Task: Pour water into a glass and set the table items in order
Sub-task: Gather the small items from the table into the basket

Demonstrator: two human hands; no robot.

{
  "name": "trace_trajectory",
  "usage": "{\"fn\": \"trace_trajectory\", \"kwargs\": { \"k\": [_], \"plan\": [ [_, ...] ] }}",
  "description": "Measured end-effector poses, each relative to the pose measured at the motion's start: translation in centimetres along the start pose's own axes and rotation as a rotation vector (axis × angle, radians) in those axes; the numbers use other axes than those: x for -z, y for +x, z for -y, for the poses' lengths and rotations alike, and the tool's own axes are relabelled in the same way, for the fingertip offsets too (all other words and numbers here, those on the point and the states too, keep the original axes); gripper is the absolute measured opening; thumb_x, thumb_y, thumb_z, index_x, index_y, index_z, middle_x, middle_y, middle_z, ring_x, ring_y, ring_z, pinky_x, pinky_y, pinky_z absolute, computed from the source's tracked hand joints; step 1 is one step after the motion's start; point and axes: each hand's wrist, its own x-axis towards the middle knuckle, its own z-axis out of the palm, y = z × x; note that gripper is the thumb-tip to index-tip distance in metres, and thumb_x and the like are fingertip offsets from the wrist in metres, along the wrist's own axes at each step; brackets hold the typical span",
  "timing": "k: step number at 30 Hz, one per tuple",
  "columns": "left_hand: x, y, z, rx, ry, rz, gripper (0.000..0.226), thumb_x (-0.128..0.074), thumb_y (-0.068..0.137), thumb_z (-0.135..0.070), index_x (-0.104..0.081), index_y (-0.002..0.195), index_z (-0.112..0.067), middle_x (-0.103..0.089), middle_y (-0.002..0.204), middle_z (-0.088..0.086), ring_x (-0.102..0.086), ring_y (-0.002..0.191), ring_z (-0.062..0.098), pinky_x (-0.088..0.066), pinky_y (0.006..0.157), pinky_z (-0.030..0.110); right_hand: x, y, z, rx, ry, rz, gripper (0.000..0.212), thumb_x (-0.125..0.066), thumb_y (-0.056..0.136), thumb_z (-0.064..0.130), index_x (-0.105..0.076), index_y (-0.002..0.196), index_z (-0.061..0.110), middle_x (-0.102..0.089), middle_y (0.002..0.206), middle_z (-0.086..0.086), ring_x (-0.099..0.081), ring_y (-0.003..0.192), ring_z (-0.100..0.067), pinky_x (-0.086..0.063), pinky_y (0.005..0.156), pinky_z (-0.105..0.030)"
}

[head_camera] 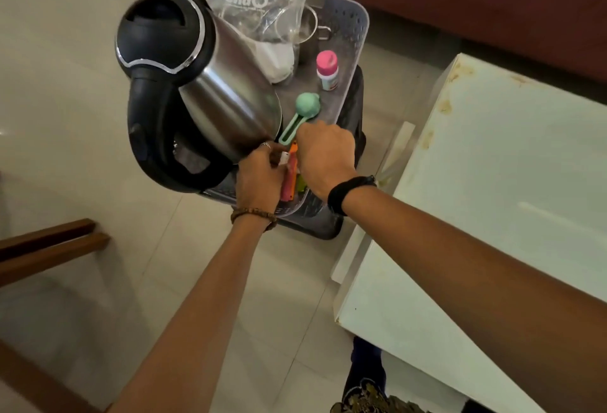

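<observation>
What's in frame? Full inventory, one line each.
kettle: 1, steel and black, tray's left side
tray: 1, grey perforated, on a dark stand
zip bag: 1, clear, tray's far end
small bottle: 1, pink cap, by tray's right wall
scoop: 1, mint green, mid-tray
orange tool: 1, tray's near end
white table: 1, right
left hand: fingers pinch a small white piece
right hand: curled over the scoop handle
</observation>
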Motion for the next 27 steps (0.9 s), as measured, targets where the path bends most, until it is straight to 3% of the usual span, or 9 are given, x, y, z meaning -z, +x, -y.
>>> {"fn": "trace_trajectory", "kwargs": {
  "k": [7,12,15,19,21,23,25,27],
  "plan": [
    [-1.2,-0.5,0.6,-0.123,0.111,-0.006,0.018,-0.047,0.093,-0.02,-0.06,0.104,-0.017,-0.066,0.103,0.011,-0.062,0.096,0.025,-0.042,0.08,0.026,0.5,-0.4,-1.4,0.037,0.093,0.12,0.019,-0.048,0.091,0.017,-0.06,0.104,0.01,-0.064,0.109,-0.011,-0.058,0.104,-0.033,-0.034,0.069,-0.033],
    [-1.5,-1.5,0.4,-0.118,0.091,-0.027,0.022,-0.05,0.092,-0.026,-0.059,0.111,-0.018,-0.06,0.1,0.0,-0.052,0.085,0.008,-0.034,0.067,0.011,0.3,-0.9,-2.1,0.117,0.054,-0.105,0.026,-0.039,0.093,0.003,-0.051,0.115,0.008,-0.063,0.111,-0.011,-0.063,0.096,-0.034,-0.036,0.061,-0.035],
    [-1.5,-2.1,-0.8,-0.104,0.101,-0.06,0.023,-0.049,0.093,-0.027,-0.058,0.111,-0.015,-0.062,0.109,0.006,-0.058,0.097,0.016,-0.041,0.08,0.022,0.4,-0.8,-3.3,0.108,0.166,-0.187,0.026,-0.045,0.096,0.014,-0.046,0.121,0.011,-0.059,0.117,-0.007,-0.064,0.095,-0.031,-0.045,0.065,-0.036],
    [-1.7,-4.9,-5.3,-0.348,0.086,-0.213,0.022,-0.049,0.092,-0.015,-0.061,0.109,-0.006,-0.065,0.103,0.012,-0.06,0.095,0.021,-0.044,0.082,0.023,1.7,-2.6,-6.2,0.092,0.367,-0.233,0.018,-0.047,0.094,0.017,-0.053,0.11,0.011,-0.065,0.107,-0.008,-0.064,0.092,-0.032,-0.052,0.074,-0.041],
    [-2.8,-6.9,-8.6,-0.382,0.027,-0.211,0.023,-0.048,0.092,-0.014,-0.061,0.109,-0.007,-0.061,0.098,0.002,-0.057,0.093,0.015,-0.045,0.08,0.02,2.5,-5.1,-8.7,0.034,0.5,-0.279,0.017,-0.046,0.095,0.02,-0.057,0.102,0.009,-0.067,0.099,-0.008,-0.064,0.085,-0.03,-0.053,0.072,-0.042],
    [-4.8,-8.9,-11.9,-0.365,-0.032,-0.181,0.021,-0.049,0.092,-0.012,-0.06,0.109,-0.01,-0.058,0.097,-0.004,-0.057,0.094,0.012,-0.044,0.077,0.011,3.1,-8.2,-12.4,-0.076,0.613,-0.339,0.016,-0.048,0.095,0.021,-0.059,0.098,0.01,-0.068,0.092,-0.007,-0.063,0.077,-0.024,-0.053,0.067,-0.034],
    [-7.6,-11.4,-15.1,-0.385,-0.139,-0.112,0.022,-0.049,0.091,-0.007,-0.061,0.109,-0.012,-0.06,0.101,-0.008,-0.058,0.097,0.008,-0.044,0.082,0.006,3.1,-11.9,-16.8,-0.241,0.68,-0.388,0.014,-0.048,0.095,0.022,-0.06,0.099,0.015,-0.069,0.092,-0.001,-0.062,0.075,-0.017,-0.046,0.061,-0.025],
    [-11.7,-14.5,-18.3,-0.435,-0.176,-0.02,0.02,-0.049,0.091,-0.006,-0.062,0.104,-0.013,-0.064,0.101,-0.007,-0.06,0.097,0.007,-0.045,0.085,0.01,2.9,-16.3,-22.2,-0.416,0.731,-0.425,0.012,-0.05,0.093,0.024,-0.06,0.099,0.022,-0.069,0.093,0.009,-0.057,0.066,-0.007,-0.036,0.055,-0.018]
  ]
}}
